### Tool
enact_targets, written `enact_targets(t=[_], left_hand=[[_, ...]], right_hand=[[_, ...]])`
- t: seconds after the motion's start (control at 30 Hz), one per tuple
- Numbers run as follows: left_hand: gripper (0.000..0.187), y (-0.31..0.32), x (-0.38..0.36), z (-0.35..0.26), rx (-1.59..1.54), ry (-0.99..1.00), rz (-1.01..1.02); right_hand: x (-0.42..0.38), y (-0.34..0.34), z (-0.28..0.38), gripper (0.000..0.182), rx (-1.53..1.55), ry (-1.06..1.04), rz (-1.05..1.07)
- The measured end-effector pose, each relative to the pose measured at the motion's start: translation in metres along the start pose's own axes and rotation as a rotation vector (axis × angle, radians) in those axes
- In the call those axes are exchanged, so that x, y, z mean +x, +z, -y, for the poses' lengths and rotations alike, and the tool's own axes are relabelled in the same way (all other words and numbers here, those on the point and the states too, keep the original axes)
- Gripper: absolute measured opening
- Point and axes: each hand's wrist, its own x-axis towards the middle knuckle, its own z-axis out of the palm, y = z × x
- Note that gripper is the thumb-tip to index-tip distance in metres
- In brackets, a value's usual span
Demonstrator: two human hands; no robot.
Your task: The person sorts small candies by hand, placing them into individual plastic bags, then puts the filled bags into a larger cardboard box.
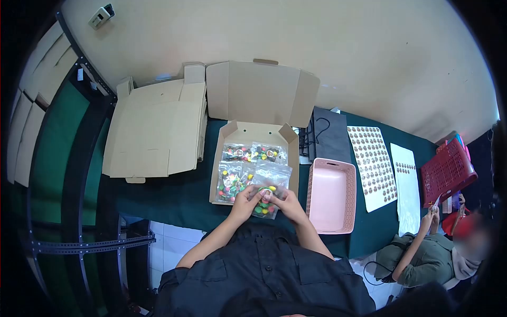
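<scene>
Both hands hold a clear plastic bag of colourful candies (265, 210) above the front edge of an open cardboard box (293, 150). My left hand (244, 204) grips the bag's left side, its thumb near a round sticker on the front. On the other side, my right hand (288, 204) pinches the bag with its thumb close to the same sticker. Several similar candy bags (227, 182) lie inside the box, two at the back and others nearer me. The box lid (261, 90) stands upright against the wall.
Flattened cardboard boxes (153, 129) are stacked at left. To the right are a pink basket (331, 198), black paper bags (331, 137), a sticker sheet (371, 166) and a white sheet (406, 185). Beyond, a co-worker (430, 256) sits by a red basket (446, 171), hands raised.
</scene>
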Motion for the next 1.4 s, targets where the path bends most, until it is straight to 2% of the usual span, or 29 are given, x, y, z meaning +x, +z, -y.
enact_targets(t=[0.2,0.3,0.43,0.53,0.6,0.73,0.8,0.83,0.9,0.93,0.97,1.03,1.07,1.1,1.17,1.23,1.27,1.3,1.37,1.4], left_hand=[[0.028,0.007,-0.002,0.004,0.087,0.060,-0.114],[0.033,0.010,-0.004,0.001,0.115,0.067,-0.154],[0.032,0.012,-0.004,-0.001,0.253,0.130,-0.177],[0.031,0.015,-0.005,-0.003,0.248,0.128,-0.179],[0.031,0.017,-0.006,-0.004,0.206,0.119,-0.179],[0.032,0.012,-0.002,0.016,0.111,0.041,-0.242],[0.033,-0.004,0.008,0.052,0.050,-0.046,-0.326],[0.033,-0.014,0.012,0.069,0.050,-0.047,-0.325],[0.031,-0.026,0.016,0.082,-0.271,-0.294,-0.331],[0.041,-0.028,0.016,0.081,-0.250,-0.308,-0.268],[0.041,-0.028,0.013,0.081,-0.248,-0.314,-0.264],[0.056,-0.014,0.004,0.036,-0.551,-0.524,-0.099],[0.073,-0.020,0.007,0.044,-0.483,-0.591,-0.055],[0.073,-0.021,0.007,0.041,-0.480,-0.595,-0.051],[0.072,-0.020,0.008,0.034,-0.499,-0.602,-0.030],[0.073,-0.021,0.011,0.037,-0.497,-0.603,-0.041],[0.075,-0.025,0.013,0.048,-0.520,-0.510,0.028],[0.078,-0.024,0.015,0.043,-0.543,-0.417,0.097],[0.077,-0.020,0.014,0.034,-0.621,-0.431,0.134],[0.074,-0.017,0.011,0.024,-0.624,-0.499,0.037]], right_hand=[[0.000,0.010,0.007,0.031,0.291,0.065,-0.067],[0.001,0.016,0.013,0.031,0.328,0.014,-0.090],[0.004,0.024,0.002,0.029,0.120,-0.111,-0.193],[0.004,0.025,-0.001,0.030,0.191,-0.081,-0.245],[0.005,0.020,-0.002,0.032,0.250,0.070,-0.256],[0.012,0.007,-0.018,0.033,0.285,0.111,-0.240],[0.015,0.002,-0.034,0.032,-0.046,-0.094,-0.219],[0.013,0.002,-0.034,0.032,-0.046,-0.093,-0.220],[0.006,0.003,-0.035,0.033,-0.272,0.177,-0.105],[0.008,0.002,-0.046,0.033,-0.214,0.147,-0.088],[0.007,-0.004,-0.050,0.033,-0.210,0.150,-0.094],[0.008,-0.014,-0.047,0.033,-0.053,0.148,-0.136],[0.016,-0.015,-0.056,0.031,0.089,0.092,-0.375],[0.016,-0.023,-0.048,0.031,0.160,0.121,-0.495],[0.008,-0.028,-0.036,0.031,0.189,0.147,-0.489],[0.007,-0.016,-0.032,0.035,-0.218,0.131,-0.219],[0.003,-0.016,-0.027,0.034,-0.189,0.292,0.046],[0.005,-0.016,-0.028,0.034,-0.190,0.289,0.042],[0.008,-0.014,-0.032,0.032,0.090,0.034,-0.431],[0.011,-0.012,-0.022,0.029,0.181,-0.017,-0.616]])
